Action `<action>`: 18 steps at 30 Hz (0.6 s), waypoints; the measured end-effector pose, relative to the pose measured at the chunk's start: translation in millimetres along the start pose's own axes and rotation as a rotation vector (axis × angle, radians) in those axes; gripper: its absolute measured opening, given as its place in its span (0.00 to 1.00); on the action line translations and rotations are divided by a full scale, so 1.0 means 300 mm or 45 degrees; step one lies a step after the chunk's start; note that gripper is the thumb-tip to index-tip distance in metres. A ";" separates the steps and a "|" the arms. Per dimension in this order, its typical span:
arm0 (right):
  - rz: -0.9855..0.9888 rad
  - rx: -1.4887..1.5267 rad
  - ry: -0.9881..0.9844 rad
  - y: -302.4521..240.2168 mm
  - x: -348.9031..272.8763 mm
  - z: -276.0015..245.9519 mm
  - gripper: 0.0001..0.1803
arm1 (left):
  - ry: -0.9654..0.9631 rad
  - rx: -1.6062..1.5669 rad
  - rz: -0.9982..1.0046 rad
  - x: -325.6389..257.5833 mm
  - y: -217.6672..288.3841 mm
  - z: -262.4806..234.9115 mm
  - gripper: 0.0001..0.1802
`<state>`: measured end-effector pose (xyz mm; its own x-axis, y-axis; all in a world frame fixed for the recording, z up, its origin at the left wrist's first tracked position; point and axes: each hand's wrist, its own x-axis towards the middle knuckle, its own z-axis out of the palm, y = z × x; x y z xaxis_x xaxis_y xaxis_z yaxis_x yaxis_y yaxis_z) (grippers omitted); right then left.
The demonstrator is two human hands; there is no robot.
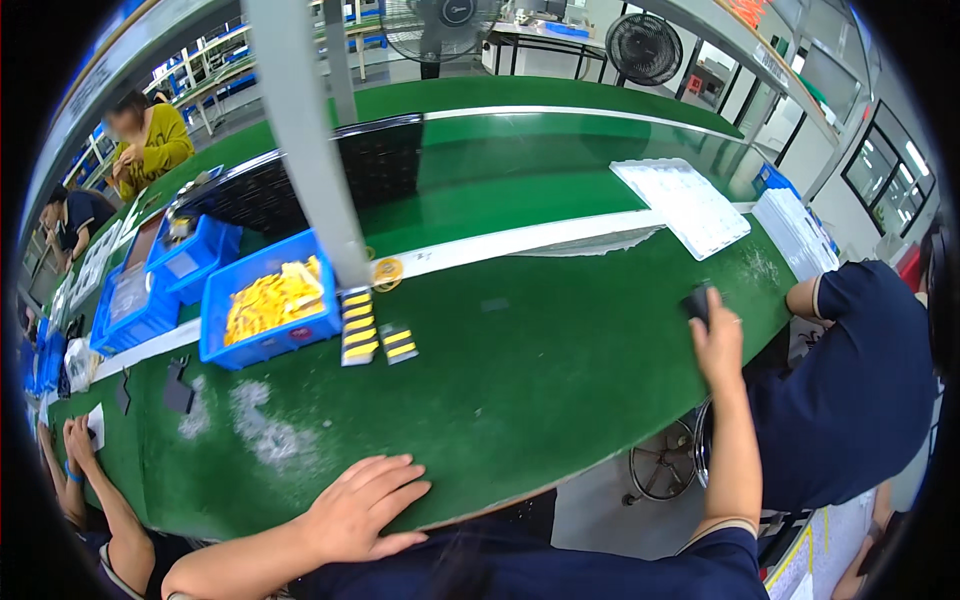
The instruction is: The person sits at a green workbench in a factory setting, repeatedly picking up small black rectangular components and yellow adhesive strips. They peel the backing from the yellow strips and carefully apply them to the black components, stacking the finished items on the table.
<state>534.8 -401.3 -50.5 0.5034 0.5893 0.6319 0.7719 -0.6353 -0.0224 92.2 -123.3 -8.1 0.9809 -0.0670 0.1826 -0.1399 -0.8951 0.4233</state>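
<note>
My right hand (718,345) reaches out over the right part of the green table (560,370), its fingers closed on a small black block-like piece (696,304). What kind of part the piece is cannot be made out. Near the table's front edge my left hand (365,505) lies palm down with fingers stretched out, holding nothing. Beyond the right hand a white tray (685,205) rests partly across a pale strip.
A blue bin (270,350) of yellow parts stands by a grey post (310,140), beside yellow-black striped pieces (358,328). Dark flat pieces (179,388) lie leftward, near white residue (265,425). Stacked white trays (795,235) and a seated co-worker (850,380) are at right; another person's hands (78,437) at left.
</note>
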 end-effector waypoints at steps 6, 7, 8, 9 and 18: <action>-0.413 0.483 -0.182 -0.835 -0.132 -0.171 0.40 | 0.305 -0.361 -0.187 -0.096 -0.063 -0.016 0.29; -0.471 0.521 -0.216 -0.954 -0.150 -0.196 0.40 | 0.326 -0.340 -0.247 -0.118 -0.070 -0.034 0.30; -0.500 0.578 -0.255 -1.064 -0.168 -0.206 0.39 | 0.386 -0.375 -0.327 -0.157 -0.078 -0.042 0.31; -0.522 0.620 -0.271 -1.172 -0.179 -0.221 0.37 | 0.451 -0.409 -0.410 -0.200 -0.091 -0.047 0.32; -0.502 0.564 -0.202 -1.689 -0.236 -0.227 0.36 | 0.391 -0.404 -0.661 -0.437 -0.182 -0.197 0.40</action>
<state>81.6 -155.0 -31.0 0.1721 0.8264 0.5362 0.9827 -0.1061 -0.1518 -36.8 -39.5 -2.7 0.8553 0.5064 0.1096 0.2594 -0.6017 0.7554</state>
